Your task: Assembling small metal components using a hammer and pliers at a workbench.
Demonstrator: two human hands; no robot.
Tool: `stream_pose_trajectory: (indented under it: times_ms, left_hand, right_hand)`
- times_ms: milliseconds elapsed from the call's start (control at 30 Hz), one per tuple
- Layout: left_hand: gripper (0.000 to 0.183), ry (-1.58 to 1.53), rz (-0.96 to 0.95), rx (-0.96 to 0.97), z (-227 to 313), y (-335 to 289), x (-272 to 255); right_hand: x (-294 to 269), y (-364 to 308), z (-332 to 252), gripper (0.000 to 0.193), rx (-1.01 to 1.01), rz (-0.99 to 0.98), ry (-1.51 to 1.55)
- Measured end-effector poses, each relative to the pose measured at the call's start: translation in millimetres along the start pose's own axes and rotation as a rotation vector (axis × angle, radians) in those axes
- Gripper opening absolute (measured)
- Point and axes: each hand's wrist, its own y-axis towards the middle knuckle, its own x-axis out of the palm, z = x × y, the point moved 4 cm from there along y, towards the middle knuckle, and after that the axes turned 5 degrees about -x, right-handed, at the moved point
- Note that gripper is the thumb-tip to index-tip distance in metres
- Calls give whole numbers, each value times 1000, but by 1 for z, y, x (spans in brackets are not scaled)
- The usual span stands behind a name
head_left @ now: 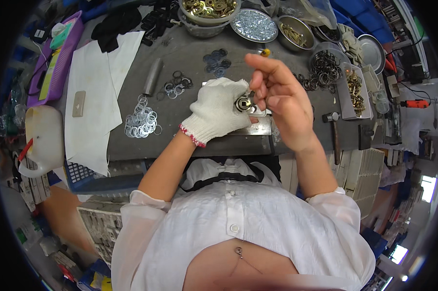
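Note:
In a white knit glove with a red cuff, my left hand [214, 106] is closed around a small round metal part [243, 103] with a dark rim and brass-coloured middle. My bare right hand [289, 104] is raised just right of that part. Its index finger is stretched out and the other fingers are loosely bent, with nothing visible between them. Below both hands a flat metal plate [260, 128] lies at the front of the grey table. Silver rings [142, 120] are heaped left of the glove, with dark rings [176, 86] and dark washers [216, 63] farther back.
A metal cylinder [153, 76] and white sheets [93, 104] lie at left. At right are a hammer [333, 133], a white bin of brass parts [355, 94] and black rings [325, 68]. Bowls of brass pieces [210, 8] and a silver-filled tray [254, 25] stand at the back.

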Motion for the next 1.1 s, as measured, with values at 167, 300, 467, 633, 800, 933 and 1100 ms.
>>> stream_pose_trajectory:
  times_ms: [167,300,467,633,800,933,1100]
  left_hand:
    - [45,-34,44,23,-1,-5,-6]
    - [46,-78,-17,33,-8,-5,0]
    - [51,111,-22,15,4,0,0]
    - [52,120,-59,-15,2,-1,0]
    - [65,167,-192,-144,16,-1,-12]
    - [79,124,-8,38,8,-15,-19]
    - [58,-99,303,-135,-18,-61,-73]
  right_hand:
    - [2,-1,-3,68,60,-179,-39]
    - [-4,-9,-2,68,63,-154,24]
    - [-32,-33,13,56,-181,20,118]
    - [-47,-44,-12,54,-321,193,218]
    - [-74,-73,-11,43,-220,279,-15]
    - [-103,-110,12,40,-142,397,-29]
    - [-113,-123,12,32,-93,397,-189]
